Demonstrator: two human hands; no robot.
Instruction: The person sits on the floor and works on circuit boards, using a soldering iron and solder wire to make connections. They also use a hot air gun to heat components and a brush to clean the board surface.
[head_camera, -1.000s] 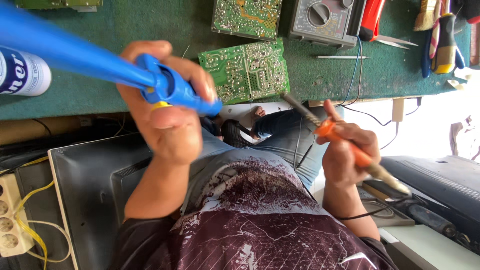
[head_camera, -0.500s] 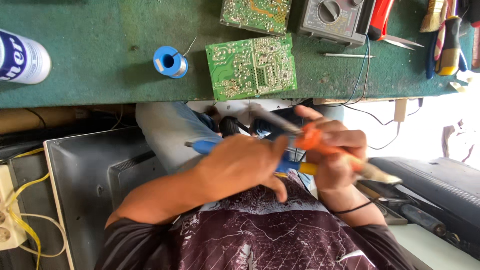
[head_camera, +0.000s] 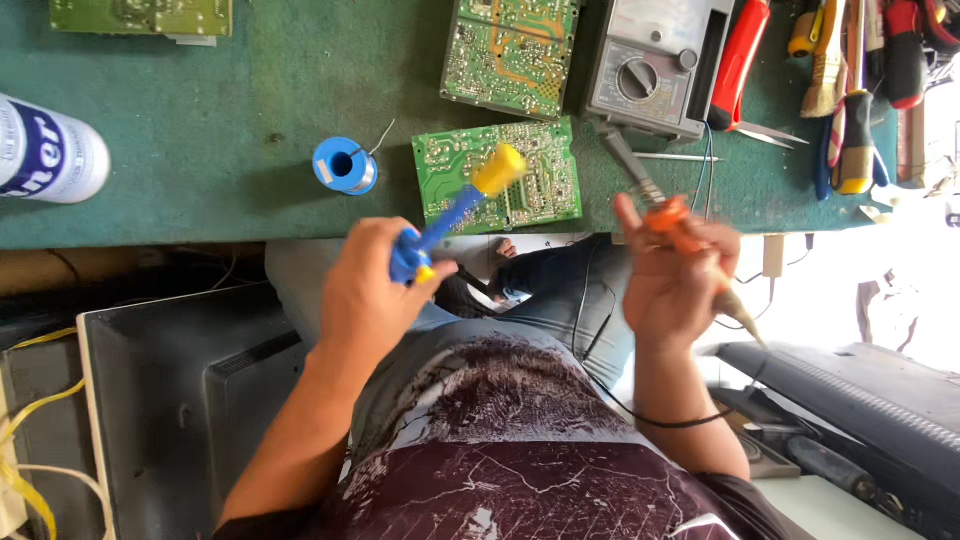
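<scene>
- My left hand (head_camera: 365, 300) is closed around the blue plastic desoldering pump with the yellow plunger knob (head_camera: 455, 205), its yellow end hanging over the green printed circuit board (head_camera: 500, 175) that lies flat near the front edge of the green-topped counter (head_camera: 200, 150).
- My right hand (head_camera: 675, 280) grips the orange-handled soldering iron (head_camera: 665, 215), metal tip up and pointing at the grey analogue multimeter (head_camera: 650, 65).
- Risk, as I judge it: the tip could scorch the meter's case or its leads.
- The iron's black cord runs across my lap; a snag could jerk the iron.
- The blue solder spool (head_camera: 345, 165) sits just beside the board and could be knocked rolling.
</scene>
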